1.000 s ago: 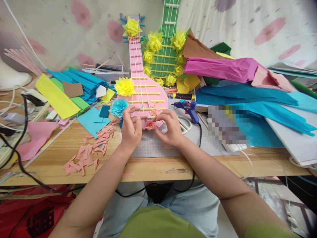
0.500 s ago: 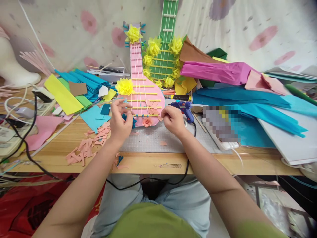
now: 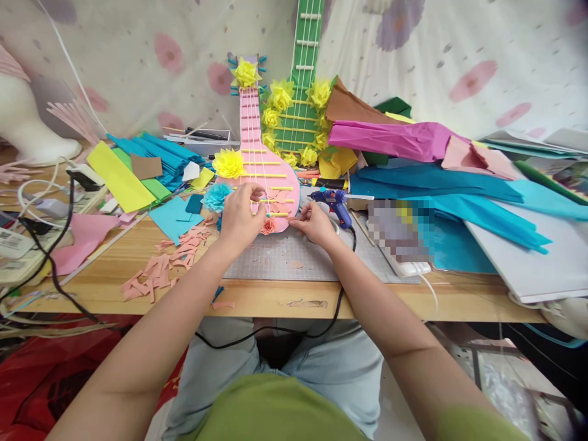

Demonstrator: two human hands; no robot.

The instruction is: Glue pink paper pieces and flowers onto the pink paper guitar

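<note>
A pink paper guitar (image 3: pixel 264 168) lies on the table with a yellow paper flower (image 3: pixel 228 163) on its body and a small salmon flower (image 3: pixel 268 226) at its lower edge. My left hand (image 3: pixel 239 218) is closed, its fingertips pinched at the guitar's lower left beside the salmon flower and just below a blue paper flower (image 3: pixel 215 197). What it grips is hidden. My right hand (image 3: pixel 313 223) rests at the guitar's lower right edge, fingers pressed together at the rim. A green paper guitar (image 3: pixel 301 79) with yellow flowers stands behind.
A blue glue gun (image 3: pixel 337 203) lies right of my right hand, its black cord hanging over the table edge (image 3: pixel 285 304). Salmon paper scraps (image 3: pixel 168 263) lie at the left. Coloured paper sheets (image 3: pixel 441 177) pile up at right and back left. A grey cutting mat (image 3: pixel 280 260) lies under my hands.
My left hand has moved right and closed near the salmon flower, uncovering the blue flower. My right hand has shifted slightly down-left to the guitar's rim. The view has drifted a little.
</note>
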